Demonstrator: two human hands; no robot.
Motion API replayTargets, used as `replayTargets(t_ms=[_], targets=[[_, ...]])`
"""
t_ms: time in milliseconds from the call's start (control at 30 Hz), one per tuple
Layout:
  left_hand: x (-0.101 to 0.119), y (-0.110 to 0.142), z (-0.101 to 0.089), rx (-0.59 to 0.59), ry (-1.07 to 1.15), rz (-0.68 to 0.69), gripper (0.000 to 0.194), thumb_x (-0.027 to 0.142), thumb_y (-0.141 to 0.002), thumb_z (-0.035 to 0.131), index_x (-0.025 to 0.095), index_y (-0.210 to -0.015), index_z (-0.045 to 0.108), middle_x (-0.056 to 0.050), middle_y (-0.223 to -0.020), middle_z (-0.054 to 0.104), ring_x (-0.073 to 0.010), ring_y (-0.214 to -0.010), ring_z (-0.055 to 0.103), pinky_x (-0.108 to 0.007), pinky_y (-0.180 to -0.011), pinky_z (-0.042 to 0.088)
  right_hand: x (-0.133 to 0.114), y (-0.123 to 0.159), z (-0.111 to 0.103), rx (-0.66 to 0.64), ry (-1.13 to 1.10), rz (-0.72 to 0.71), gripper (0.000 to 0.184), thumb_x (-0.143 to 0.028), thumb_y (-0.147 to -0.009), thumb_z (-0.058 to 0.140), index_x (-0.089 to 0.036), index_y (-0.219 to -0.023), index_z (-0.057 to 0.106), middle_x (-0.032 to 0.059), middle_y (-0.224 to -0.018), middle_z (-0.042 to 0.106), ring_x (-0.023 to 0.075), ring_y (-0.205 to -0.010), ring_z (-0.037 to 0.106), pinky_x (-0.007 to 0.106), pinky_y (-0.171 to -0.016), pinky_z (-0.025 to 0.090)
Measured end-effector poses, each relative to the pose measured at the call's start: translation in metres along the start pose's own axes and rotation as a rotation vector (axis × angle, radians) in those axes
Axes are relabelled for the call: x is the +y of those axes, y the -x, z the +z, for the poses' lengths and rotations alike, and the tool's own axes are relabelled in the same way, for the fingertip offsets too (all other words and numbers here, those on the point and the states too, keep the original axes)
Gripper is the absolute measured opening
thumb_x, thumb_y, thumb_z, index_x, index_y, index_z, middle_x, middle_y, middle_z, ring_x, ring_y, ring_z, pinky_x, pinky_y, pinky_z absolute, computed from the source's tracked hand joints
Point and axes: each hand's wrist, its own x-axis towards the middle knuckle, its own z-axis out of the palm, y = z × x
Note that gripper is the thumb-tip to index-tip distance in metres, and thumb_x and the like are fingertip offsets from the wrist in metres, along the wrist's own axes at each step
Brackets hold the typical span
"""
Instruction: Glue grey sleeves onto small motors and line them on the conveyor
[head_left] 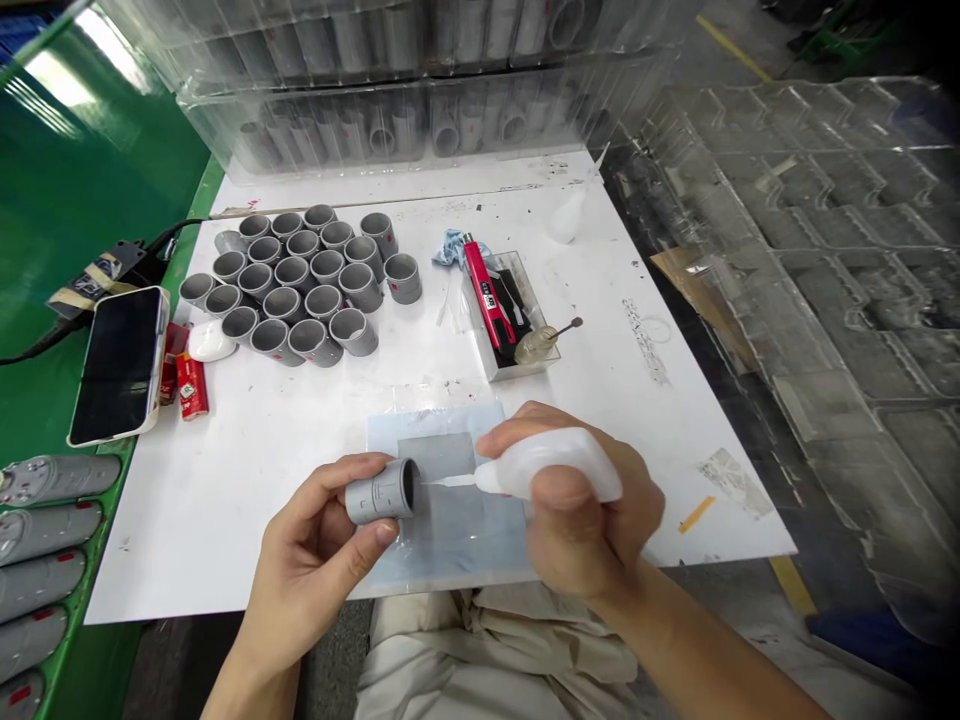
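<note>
On the tabletop [187, 520], about 23 gray tubes [294, 275] crowd the far left part, 1 capped-looking dropper bottle [568, 218] sits near the far right corner, and 1 phone [120, 365] is at the left edge. 1 held tube [375, 492] is over the blue mat [450, 550] by the near edge, clamped in the fingers of the left hand [319, 550]: thumb below, index finger above, open end clear. The right hand's [600, 520] fingers grip 1 white squeeze bottle [559, 462], its nozzle [450, 481] at that opening; I cannot tell whether they touch.
</note>
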Motion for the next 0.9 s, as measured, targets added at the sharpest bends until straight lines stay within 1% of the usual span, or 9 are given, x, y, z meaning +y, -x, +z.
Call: replayTargets(t_ms=[100, 167, 233, 333, 433, 533, 667, 800, 900], targets=[[-0.002, -0.003, -0.003, -0.077, 0.008, 0.074, 0.026, 0.021, -0.090, 0.088, 0.032, -0.114, 0.084, -0.004, -0.124, 0.082, -0.0201, -0.120, 0.074, -0.021, -0.092, 0.062, -0.003, 0.021, -0.008, 0.082, -0.045, 0.121, 0.034, -0.045, -0.110, 0.060, -0.023, -0.103, 0.084, 0.0066, -0.081, 0.074, 0.0231, -0.066, 0.065, 0.036, -0.052, 0.046], [-0.004, -0.005, -0.008, -0.146, -0.024, 0.132, 0.028, 0.018, -0.092, 0.086, 0.033, -0.115, 0.084, -0.003, -0.124, 0.083, -0.0186, -0.123, 0.074, -0.020, -0.096, 0.061, -0.008, 0.037, -0.010, 0.117, -0.057, 0.198, 0.037, -0.048, -0.112, 0.056, -0.024, -0.107, 0.084, 0.0061, -0.081, 0.072, 0.0219, -0.064, 0.062, 0.036, -0.050, 0.043], [-0.007, -0.006, -0.012, -0.187, -0.074, 0.165, 0.031, 0.017, -0.092, 0.085, 0.034, -0.118, 0.084, -0.002, -0.123, 0.084, -0.0170, -0.122, 0.075, -0.019, -0.098, 0.060, -0.014, 0.050, -0.010, 0.156, -0.044, 0.244, 0.038, -0.050, -0.112, 0.055, -0.025, -0.109, 0.083, 0.0055, -0.082, 0.072, 0.0209, -0.064, 0.061, 0.036, -0.050, 0.043], [-0.012, -0.004, -0.018, -0.194, -0.137, 0.170, 0.034, 0.019, -0.092, 0.086, 0.034, -0.123, 0.083, -0.001, -0.125, 0.083, -0.0145, -0.119, 0.075, -0.014, -0.097, 0.059, -0.019, 0.062, -0.008, 0.249, -0.011, 0.234, 0.037, -0.053, -0.111, 0.057, -0.026, -0.108, 0.083, 0.0043, -0.082, 0.073, 0.0201, -0.063, 0.061, 0.036, -0.049, 0.043], [-0.016, 0.000, -0.020, -0.204, -0.173, 0.185, 0.036, 0.020, -0.092, 0.087, 0.033, -0.125, 0.083, 0.000, -0.126, 0.083, -0.0138, -0.120, 0.075, -0.013, -0.098, 0.057, -0.016, 0.071, -0.007, 0.306, 0.031, 0.196, 0.038, -0.051, -0.112, 0.055, -0.026, -0.108, 0.083, 0.0049, -0.085, 0.075, 0.0213, -0.065, 0.063, 0.036, -0.049, 0.044], [-0.016, 0.002, -0.020, -0.210, -0.201, 0.201, 0.036, 0.019, -0.092, 0.087, 0.033, -0.124, 0.083, 0.000, -0.126, 0.083, -0.0142, -0.119, 0.076, -0.014, -0.099, 0.058, -0.009, 0.078, -0.005, 0.310, 0.030, 0.166, 0.035, -0.046, -0.113, 0.053, -0.026, -0.111, 0.082, 0.0062, -0.087, 0.075, 0.0236, -0.071, 0.066, 0.037, -0.051, 0.045], [-0.015, 0.003, -0.018, -0.221, -0.194, 0.210, 0.036, 0.019, -0.093, 0.085, 0.033, -0.126, 0.082, 0.000, -0.128, 0.083, -0.0150, -0.119, 0.077, -0.015, -0.099, 0.060, -0.005, 0.081, -0.002, 0.290, -0.009, 0.146, 0.025, -0.035, -0.109, 0.060, -0.026, -0.115, 0.082, 0.0055, -0.092, 0.076, 0.0229, -0.076, 0.067, 0.037, -0.057, 0.047], [-0.012, 0.002, -0.016, -0.246, -0.183, 0.216, 0.036, 0.018, -0.094, 0.084, 0.034, -0.126, 0.081, 0.000, -0.129, 0.084, -0.0150, -0.121, 0.077, -0.015, -0.099, 0.060, -0.007, 0.079, -0.002, 0.262, -0.033, 0.234, 0.027, -0.039, -0.110, 0.059, -0.025, -0.113, 0.082, 0.0049, -0.096, 0.076, 0.0210, -0.077, 0.065, 0.037, -0.061, 0.045], [-0.011, 0.001, -0.014, -0.264, -0.182, 0.221, 0.036, 0.015, -0.094, 0.082, 0.033, -0.126, 0.081, 0.000, -0.129, 0.083, -0.0153, -0.122, 0.077, -0.015, -0.100, 0.061, -0.007, 0.080, -0.005, 0.248, -0.056, 0.238, 0.026, -0.038, -0.110, 0.060, -0.025, -0.114, 0.082, 0.0042, -0.098, 0.077, 0.0204, -0.079, 0.066, 0.036, -0.061, 0.046]])
